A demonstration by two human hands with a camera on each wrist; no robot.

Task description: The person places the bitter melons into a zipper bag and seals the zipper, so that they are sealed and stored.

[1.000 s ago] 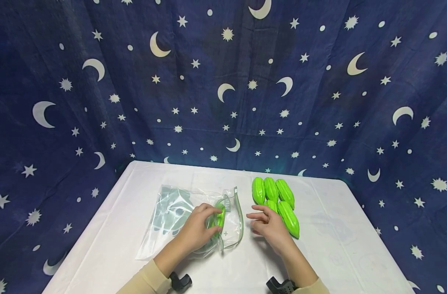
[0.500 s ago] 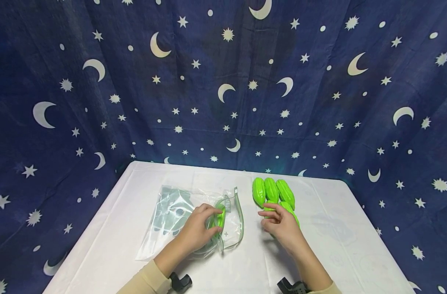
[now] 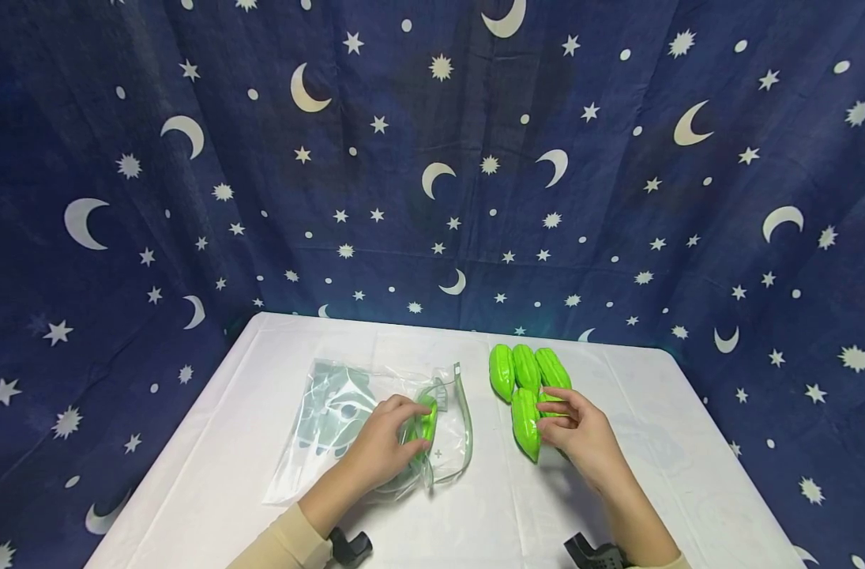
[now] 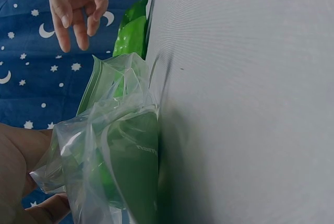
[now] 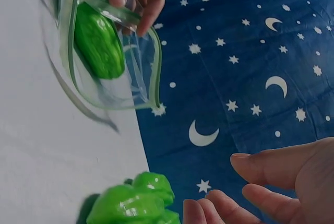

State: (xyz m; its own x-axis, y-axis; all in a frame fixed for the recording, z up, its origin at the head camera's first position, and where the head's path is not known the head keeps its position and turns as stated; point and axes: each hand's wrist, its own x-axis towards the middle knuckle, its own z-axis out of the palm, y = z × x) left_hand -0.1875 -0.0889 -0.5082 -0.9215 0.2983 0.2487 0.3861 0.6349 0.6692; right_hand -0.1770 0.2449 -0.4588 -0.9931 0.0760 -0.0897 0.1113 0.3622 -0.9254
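Observation:
My left hand [image 3: 378,444] grips the clear zip bag [image 3: 325,411] near its mouth, thumb and fingertips apart across it. One glossy green ribbed vegetable [image 5: 99,41] lies inside, close to the green-edged opening, which stands apart in the right wrist view. My right hand [image 3: 583,433] hovers over the near row of loose vegetables, fingers loosely bent, thumb apart and nothing in its grasp. Beside its fingertips lies the near left vegetable [image 3: 525,427]; the near right one is mostly hidden behind the fingers. In the left wrist view, the right hand [image 4: 78,4] hangs beyond the bag.
Three more green vegetables [image 3: 525,367] lie side by side in a back row. A white cloth covers the table [image 3: 617,474], with a dark blue curtain [image 3: 432,197] of moons and stars behind it. Each wrist wears a black mount [image 3: 350,547].
My right hand has moved rightward from beside the bag mouth to over the near vegetables, uncovering the near left one. The left hand and the bag have stayed in place.

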